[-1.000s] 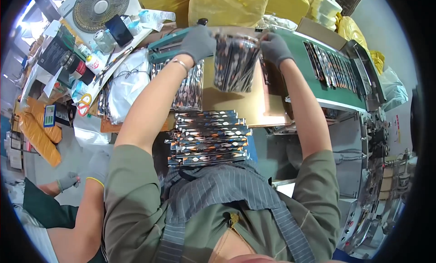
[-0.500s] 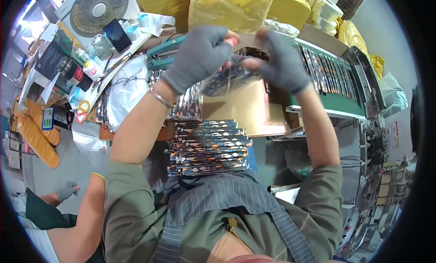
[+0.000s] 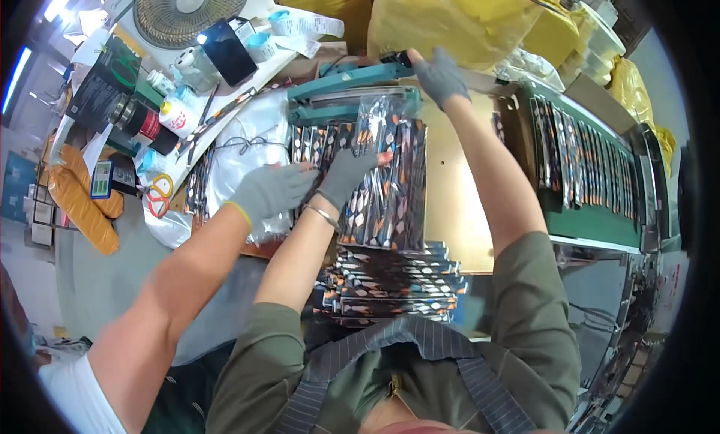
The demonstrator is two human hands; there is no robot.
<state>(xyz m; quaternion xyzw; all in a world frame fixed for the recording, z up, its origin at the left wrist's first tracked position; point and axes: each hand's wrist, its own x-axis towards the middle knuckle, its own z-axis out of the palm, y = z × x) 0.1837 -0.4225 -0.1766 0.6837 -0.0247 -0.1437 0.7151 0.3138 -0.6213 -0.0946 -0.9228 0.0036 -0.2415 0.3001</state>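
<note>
My gloved left hand [image 3: 351, 176] is closed on a clear plastic bag [image 3: 377, 123] of slim black packs with a white, orange and blue pattern; some of its fingers are hidden. The bag's upper end lies at the jaws of a teal bag sealer [image 3: 352, 80]. My gloved right hand [image 3: 441, 80] grips the black handle [image 3: 397, 57] at the end of the sealer's raised arm. Just left of my left hand, a co-worker's gloved hand [image 3: 274, 190] reaches over the packs. Below the bag sits a pile of similar packs [image 3: 394, 284] near my lap.
On the right, a green conveyor [image 3: 585, 222] carries a row of packs. A fan [image 3: 187, 10], a phone [image 3: 229, 53], a flask [image 3: 142, 125] and scissors [image 3: 159, 194] stand at the left. Yellow bags [image 3: 450, 21] line the back, and tan board [image 3: 461, 201] covers the table's middle.
The blurred pack has left my raised hands. My left hand has come down onto the bag, and my right has reached the sealer handle. The co-worker's hand has come in from the left.
</note>
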